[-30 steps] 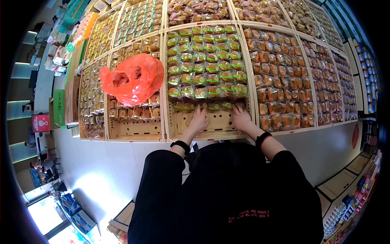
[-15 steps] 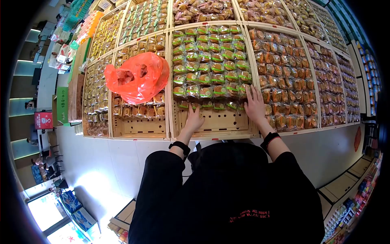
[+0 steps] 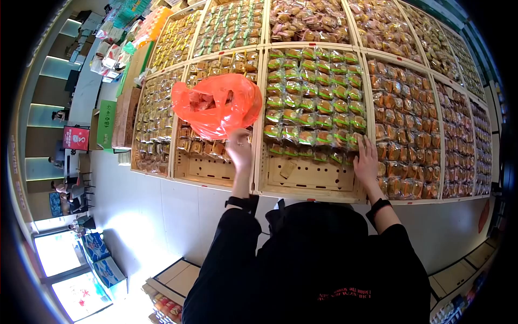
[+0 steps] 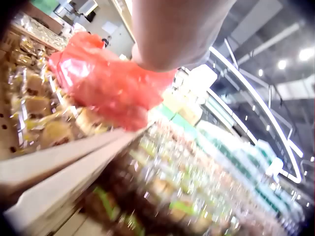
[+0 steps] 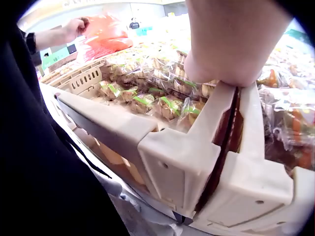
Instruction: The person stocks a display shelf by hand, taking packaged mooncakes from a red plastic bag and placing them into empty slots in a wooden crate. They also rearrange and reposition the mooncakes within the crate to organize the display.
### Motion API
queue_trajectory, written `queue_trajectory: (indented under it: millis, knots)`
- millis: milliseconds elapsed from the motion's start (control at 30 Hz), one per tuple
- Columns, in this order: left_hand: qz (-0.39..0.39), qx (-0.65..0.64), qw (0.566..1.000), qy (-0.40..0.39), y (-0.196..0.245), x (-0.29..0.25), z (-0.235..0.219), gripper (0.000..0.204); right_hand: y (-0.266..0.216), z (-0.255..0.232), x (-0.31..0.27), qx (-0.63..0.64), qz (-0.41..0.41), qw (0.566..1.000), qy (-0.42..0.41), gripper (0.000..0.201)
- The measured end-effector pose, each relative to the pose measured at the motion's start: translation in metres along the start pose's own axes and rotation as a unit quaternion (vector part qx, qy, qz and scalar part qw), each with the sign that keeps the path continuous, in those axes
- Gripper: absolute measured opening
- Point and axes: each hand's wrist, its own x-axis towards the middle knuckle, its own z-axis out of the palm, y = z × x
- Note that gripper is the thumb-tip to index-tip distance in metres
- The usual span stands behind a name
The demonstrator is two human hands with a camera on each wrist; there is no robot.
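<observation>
A red plastic bag lies on packaged pastries in the crate left of centre. My left hand, its fingers bent, is at the bag's lower right edge; whether it grips the plastic I cannot tell. The right wrist view shows that hand beside the bag. My right hand lies with extended fingers along the right divider of the middle crate, by the green-labelled pastries. In the right wrist view its fingers are hidden behind the wrist.
Crates of orange-labelled pastries stand to the right, with more crates behind. Bare crate floor shows at the front of the middle crate and of the crate to its left. A small tan piece lies on the middle crate's floor.
My left hand has left the middle crate's front row and moved up and left to the bag. My right hand moved right, from the front row to the divider. The head view has shifted.
</observation>
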Motion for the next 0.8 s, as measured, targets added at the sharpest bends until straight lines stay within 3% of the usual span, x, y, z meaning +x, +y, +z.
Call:
queue_trajectory:
  millis: [67, 100, 167, 233, 267, 333, 433, 567, 733, 767, 800]
  knots:
    - [-0.171, -0.071, 0.967, 0.177, 0.012, 0.052, -0.018, 0.014, 0.000, 0.000, 0.001, -0.002, 0.003, 1.000, -0.007, 0.063]
    - [-0.177, -0.090, 0.955, 0.219, 0.010, 0.076, -0.025, 0.013, 0.000, 0.001, 0.001, -0.004, 0.007, 1.000, -0.013, 0.063]
    - [-0.151, -0.126, 0.953, 0.230, -0.027, 0.111, -0.032, 0.013, -0.001, 0.002, 0.002, -0.008, 0.009, 1.000, -0.013, 0.062]
    - [-0.196, -0.025, 0.977, 0.079, -0.066, 0.135, -0.030, 0.015, -0.001, 0.003, 0.003, -0.012, 0.015, 1.000, -0.017, 0.062]
    - [-0.195, -0.027, 0.977, 0.076, -0.095, 0.139, -0.023, 0.015, -0.003, 0.001, 0.003, -0.016, 0.022, 0.999, -0.022, 0.062]
    - [-0.171, 0.068, 0.981, -0.059, -0.145, 0.143, -0.007, 0.023, -0.004, 0.002, 0.004, -0.016, 0.026, 0.999, -0.023, 0.061]
    - [-0.111, 0.177, 0.967, -0.145, -0.159, 0.142, 0.017, 0.027, -0.003, 0.002, 0.004, -0.020, 0.029, 0.999, -0.020, 0.060]
    - [-0.020, 0.252, 0.963, -0.099, -0.166, 0.137, 0.041, 0.033, -0.002, 0.004, 0.005, -0.026, 0.028, 0.999, -0.019, 0.059]
    - [0.085, 0.240, 0.967, -0.005, -0.156, 0.133, 0.046, 0.041, -0.003, 0.000, 0.004, -0.008, 0.024, 1.000, -0.007, 0.058]
    - [0.086, 0.240, 0.967, -0.005, -0.150, 0.132, 0.044, 0.041, -0.004, -0.001, 0.005, -0.004, 0.023, 1.000, -0.005, 0.058]
    - [0.002, 0.136, 0.990, -0.046, -0.129, 0.132, 0.039, 0.039, -0.004, -0.001, 0.005, -0.003, 0.023, 1.000, -0.004, 0.058]
